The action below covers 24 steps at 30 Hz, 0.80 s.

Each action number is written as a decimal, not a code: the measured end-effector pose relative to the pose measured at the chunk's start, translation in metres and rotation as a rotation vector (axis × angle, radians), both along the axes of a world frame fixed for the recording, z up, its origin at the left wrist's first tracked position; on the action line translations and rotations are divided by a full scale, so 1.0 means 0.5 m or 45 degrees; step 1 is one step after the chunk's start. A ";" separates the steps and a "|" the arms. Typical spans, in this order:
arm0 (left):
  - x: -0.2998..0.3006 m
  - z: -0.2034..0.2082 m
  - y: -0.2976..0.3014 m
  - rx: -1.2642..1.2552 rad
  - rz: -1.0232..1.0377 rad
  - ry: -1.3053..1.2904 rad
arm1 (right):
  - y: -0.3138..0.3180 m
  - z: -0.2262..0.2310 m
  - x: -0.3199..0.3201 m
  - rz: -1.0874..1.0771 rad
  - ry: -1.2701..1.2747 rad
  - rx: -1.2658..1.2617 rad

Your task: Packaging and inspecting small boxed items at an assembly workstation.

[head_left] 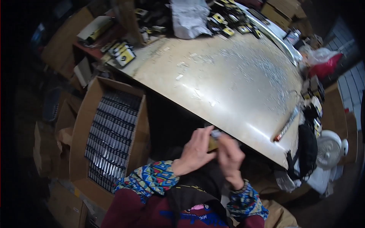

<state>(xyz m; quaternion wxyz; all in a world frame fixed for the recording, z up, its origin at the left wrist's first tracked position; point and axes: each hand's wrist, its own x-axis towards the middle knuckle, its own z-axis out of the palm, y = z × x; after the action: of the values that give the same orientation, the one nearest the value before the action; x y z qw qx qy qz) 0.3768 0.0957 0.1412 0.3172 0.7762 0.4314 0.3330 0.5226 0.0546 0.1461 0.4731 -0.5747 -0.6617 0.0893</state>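
Observation:
My hands are close together above my lap, just off the table's near edge. A small yellow piece with a dark edge (213, 144) shows between them, mostly covered by fingers, so I cannot tell its kind. My left hand (194, 151) holds it from the left, fingers pointing up and thumb against it. Curled and smeared by motion, my right hand (230, 155) is on the other side. A small pale-grey bit (216, 133) sits at its fingertips, too blurred to name.
The tabletop (228, 95) carries many scattered thin silvery pieces. An open cardboard box (78, 152) at left holds rows of dark-and-grey packs. Black-and-yellow packs (125, 55) and a white bag (188, 19) are at the back. A tube (287, 125) and white fan (329, 149) are right.

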 end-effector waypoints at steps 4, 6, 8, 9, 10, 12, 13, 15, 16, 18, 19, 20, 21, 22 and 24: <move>0.003 0.007 0.042 0.289 0.058 -0.122 | 0.039 0.027 0.167 -0.450 -0.113 0.015; 0.065 -0.009 0.093 0.324 0.036 -0.191 | 0.068 0.000 0.141 -0.296 0.100 0.015; 0.094 0.000 0.123 0.229 -0.029 -0.262 | 0.091 0.000 0.071 -0.133 0.190 -0.074; 0.098 0.015 0.136 0.133 -0.041 -0.268 | 0.106 -0.003 0.048 -0.080 0.357 -0.049; 0.081 0.023 0.161 0.275 0.012 -0.255 | 0.123 0.003 0.039 -0.068 0.424 -0.146; -0.019 0.016 0.242 0.521 0.196 0.028 | 0.156 0.021 0.023 0.007 0.184 -0.159; -0.103 0.020 0.295 0.641 0.279 0.268 | 0.173 0.026 0.018 0.050 -0.125 -0.074; -0.249 0.035 0.390 0.729 0.683 0.674 | 0.210 0.009 0.006 0.153 -0.176 -0.134; -0.317 0.029 0.442 0.884 0.847 0.864 | 0.239 0.001 -0.009 0.232 -0.315 -0.145; -0.337 0.043 0.507 1.290 0.858 0.889 | 0.316 -0.022 -0.034 0.283 -0.456 -0.144; -0.331 0.058 0.533 1.332 0.726 0.874 | 0.365 -0.028 -0.050 0.272 -0.602 -0.119; -0.313 0.049 0.577 1.328 0.707 0.864 | 0.420 -0.044 -0.057 0.258 -0.752 -0.124; -0.284 0.050 0.613 1.288 0.586 0.976 | 0.467 -0.043 -0.053 0.241 -0.755 -0.113; -0.262 0.051 0.647 1.247 0.460 1.083 | 0.512 -0.041 -0.045 0.166 -0.868 -0.110; -0.243 0.058 0.723 1.287 0.511 1.238 | 0.569 -0.030 -0.007 0.059 -0.988 -0.094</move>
<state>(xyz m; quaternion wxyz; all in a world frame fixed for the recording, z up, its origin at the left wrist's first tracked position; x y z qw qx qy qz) 0.2555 0.4570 0.1700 -0.3745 0.7941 0.4510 0.1606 0.5191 0.3391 0.1310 0.1643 -0.5675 -0.8006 -0.1003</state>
